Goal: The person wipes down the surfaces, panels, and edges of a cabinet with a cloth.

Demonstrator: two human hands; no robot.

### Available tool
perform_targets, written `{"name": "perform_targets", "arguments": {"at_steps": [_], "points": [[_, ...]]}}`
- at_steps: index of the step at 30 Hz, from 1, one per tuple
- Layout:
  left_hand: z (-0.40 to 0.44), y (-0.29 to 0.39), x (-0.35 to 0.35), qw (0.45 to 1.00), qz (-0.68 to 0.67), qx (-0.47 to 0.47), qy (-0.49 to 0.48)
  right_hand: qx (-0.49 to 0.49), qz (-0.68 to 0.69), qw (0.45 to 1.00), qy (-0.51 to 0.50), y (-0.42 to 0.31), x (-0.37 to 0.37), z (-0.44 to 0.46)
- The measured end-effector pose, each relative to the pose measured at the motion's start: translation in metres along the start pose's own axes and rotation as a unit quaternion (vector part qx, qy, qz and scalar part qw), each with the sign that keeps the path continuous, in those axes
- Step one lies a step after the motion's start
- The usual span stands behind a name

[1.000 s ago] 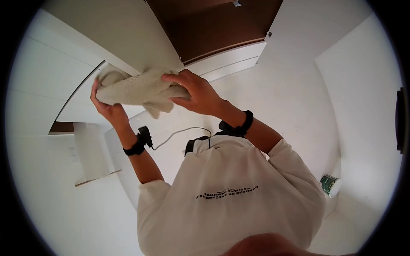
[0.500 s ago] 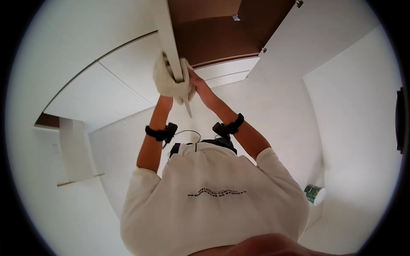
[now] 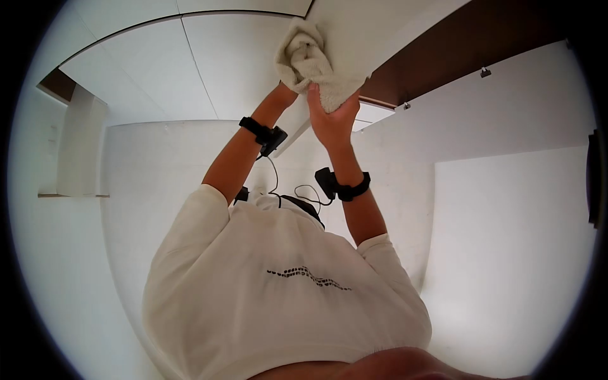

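Note:
A cream fluffy cloth (image 3: 304, 60) is bunched against the lower end of an open white cabinet door (image 3: 386, 31). My right hand (image 3: 334, 120) grips the cloth's lower right part, its thumb showing on the near side. Left of it, my left hand (image 3: 288, 96) reaches up behind the cloth; its fingers are hidden, so its hold cannot be seen. Each wrist wears a black strap with a small device and a cable.
Right of the door, the brown cabinet interior (image 3: 430, 69) shows, with metal hinges (image 3: 485, 73) along its edge. White cabinet fronts (image 3: 247, 60) stand at the upper left. A pale box-like unit (image 3: 81, 145) is at the far left, and a white wall (image 3: 506, 240) at the right.
The cloth, earlier stretched between both hands, then wrapped round the door's edge, is now farther up and right with both hands. The view has turned, and the green-and-white bucket is out of sight.

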State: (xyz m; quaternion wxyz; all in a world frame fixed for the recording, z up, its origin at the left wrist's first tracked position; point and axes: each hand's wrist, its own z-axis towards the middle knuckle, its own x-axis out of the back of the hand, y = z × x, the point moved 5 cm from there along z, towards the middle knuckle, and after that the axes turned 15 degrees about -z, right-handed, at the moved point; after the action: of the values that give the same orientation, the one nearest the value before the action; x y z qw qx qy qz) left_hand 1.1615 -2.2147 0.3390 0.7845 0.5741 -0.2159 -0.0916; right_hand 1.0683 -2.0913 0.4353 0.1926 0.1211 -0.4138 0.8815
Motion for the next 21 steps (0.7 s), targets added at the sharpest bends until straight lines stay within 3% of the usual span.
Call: {"name": "perform_targets", "arguments": {"at_steps": [4, 7, 10, 13, 17, 19, 21], "points": [[-0.034, -0.074, -0.034, 0.995, 0.038, 0.074, -0.051, -0.059, -0.023, 0.998, 0.009, 0.045, -0.016, -0.046], [-0.070, -0.101, -0.055, 0.989, 0.057, 0.110, -0.074, -0.097, -0.071, 0.992, -0.040, 0.091, -0.024, -0.081], [-0.091, -0.101, -0.069, 0.986, 0.078, 0.124, -0.082, -0.164, -0.080, 0.977, -0.108, 0.125, -0.023, -0.106], [-0.090, -0.088, -0.077, 0.984, 0.110, 0.110, -0.089, -0.156, -0.115, 0.948, -0.251, 0.162, -0.019, -0.124], [-0.069, -0.058, -0.082, 0.980, 0.164, 0.065, -0.092, -0.140, -0.151, 0.957, -0.204, 0.128, 0.001, -0.094], [-0.049, -0.033, -0.078, 0.978, 0.186, 0.031, -0.084, -0.082, -0.149, 0.978, -0.122, 0.110, 0.016, -0.074], [-0.023, 0.007, -0.057, 0.981, 0.185, -0.031, -0.040, -0.086, -0.164, 0.979, -0.091, 0.074, 0.032, -0.044]]}}
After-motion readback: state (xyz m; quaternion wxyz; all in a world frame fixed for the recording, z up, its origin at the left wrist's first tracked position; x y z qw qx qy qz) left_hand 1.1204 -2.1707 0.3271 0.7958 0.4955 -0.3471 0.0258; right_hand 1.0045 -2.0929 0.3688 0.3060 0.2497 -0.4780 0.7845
